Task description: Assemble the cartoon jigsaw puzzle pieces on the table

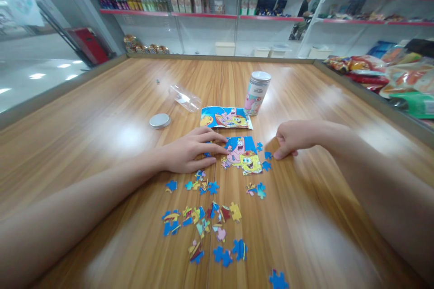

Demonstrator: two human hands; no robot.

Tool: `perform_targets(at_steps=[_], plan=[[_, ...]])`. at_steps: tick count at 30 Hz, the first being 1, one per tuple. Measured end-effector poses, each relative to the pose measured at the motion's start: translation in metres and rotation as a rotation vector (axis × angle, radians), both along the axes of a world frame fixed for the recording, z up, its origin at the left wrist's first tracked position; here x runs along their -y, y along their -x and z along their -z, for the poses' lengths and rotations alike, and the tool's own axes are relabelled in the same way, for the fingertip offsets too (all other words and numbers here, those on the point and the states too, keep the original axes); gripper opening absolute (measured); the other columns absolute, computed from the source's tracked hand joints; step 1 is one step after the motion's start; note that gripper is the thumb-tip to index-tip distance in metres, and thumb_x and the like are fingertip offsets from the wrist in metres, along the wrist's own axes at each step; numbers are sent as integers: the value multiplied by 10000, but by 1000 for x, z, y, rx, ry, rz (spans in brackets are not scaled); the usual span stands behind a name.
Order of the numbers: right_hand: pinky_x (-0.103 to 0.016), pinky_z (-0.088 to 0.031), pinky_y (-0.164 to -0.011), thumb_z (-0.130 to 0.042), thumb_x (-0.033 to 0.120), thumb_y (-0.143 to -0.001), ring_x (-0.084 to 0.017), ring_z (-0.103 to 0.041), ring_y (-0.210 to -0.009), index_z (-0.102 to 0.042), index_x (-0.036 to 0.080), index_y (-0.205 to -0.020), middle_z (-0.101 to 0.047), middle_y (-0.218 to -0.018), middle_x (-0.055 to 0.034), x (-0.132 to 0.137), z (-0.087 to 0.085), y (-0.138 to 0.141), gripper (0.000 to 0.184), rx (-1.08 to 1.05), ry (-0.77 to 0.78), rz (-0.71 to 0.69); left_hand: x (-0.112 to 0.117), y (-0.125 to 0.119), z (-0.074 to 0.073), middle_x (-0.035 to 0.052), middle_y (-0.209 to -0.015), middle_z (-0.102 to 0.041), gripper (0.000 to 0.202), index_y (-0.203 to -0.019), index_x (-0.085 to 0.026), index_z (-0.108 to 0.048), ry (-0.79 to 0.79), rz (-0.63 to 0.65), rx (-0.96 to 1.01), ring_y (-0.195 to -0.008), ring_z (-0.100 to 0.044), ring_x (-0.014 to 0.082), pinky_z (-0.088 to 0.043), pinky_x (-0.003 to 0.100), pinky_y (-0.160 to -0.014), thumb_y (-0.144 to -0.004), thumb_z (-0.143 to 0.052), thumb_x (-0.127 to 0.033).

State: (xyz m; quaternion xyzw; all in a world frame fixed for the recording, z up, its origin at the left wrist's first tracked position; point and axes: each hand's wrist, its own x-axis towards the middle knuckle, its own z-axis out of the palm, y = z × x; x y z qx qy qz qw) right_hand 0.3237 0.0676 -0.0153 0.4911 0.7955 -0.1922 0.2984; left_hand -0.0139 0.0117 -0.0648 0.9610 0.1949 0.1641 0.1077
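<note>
My left hand (193, 150) lies with its fingers spread, fingertips at the left edge of a partly joined jigsaw puzzle (242, 153) of cartoon figures. Under that hand, a blue piece is mostly covered. To the right of the puzzle, my right hand (288, 139) has its fingers curled, the tips at the edge of a blue puzzle piece (268, 155). Two other blue pieces, one above (259, 146) and one below (266, 165), lie beside it. Behind the puzzle is a picture sheet (224, 118) with the same figures.
Several loose puzzle pieces (203, 226) are scattered nearer me, one (278, 279) at the front. A can (258, 93) stands behind the sheet. A clear plastic cylinder (185, 98) and a round silver lid (159, 120) lie left. Snack packets (376, 72) sit beyond the table's right edge.
</note>
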Motion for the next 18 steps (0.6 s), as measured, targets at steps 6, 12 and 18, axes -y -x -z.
perform_targets(at_steps=[6, 12, 18], plan=[[-318, -318, -587, -664, 632, -721, -196, -576, -596, -695, 149, -656, -669, -669, -86, -1, 5, -1, 489, 38, -50, 4, 0, 1, -6, 124, -1423, -542, 380, -1297, -244, -642, 212, 21, 140, -1312, -502, 280, -390, 497, -1142, -920, -629, -286], [-342, -312, -614, -602, 503, -784, -211, -593, -627, -668, 154, -584, -679, -658, -101, 5, 2, 1, 408, 5, -57, -29, -15, 20, 0, 89, -953, -708, 340, -1040, -151, -722, 792, -222, 602, -830, -649, 148, -545, 287, -765, -863, -699, -440], [-353, -337, -638, -606, 439, -804, -229, -618, -646, -650, 169, -561, -693, -654, -107, 5, 3, 1, 366, -7, -20, 24, -16, 33, -18, 52, -636, -651, 343, -803, -101, -724, 986, -198, 157, -469, -522, 78, -395, 191, -424, -819, -739, -443]])
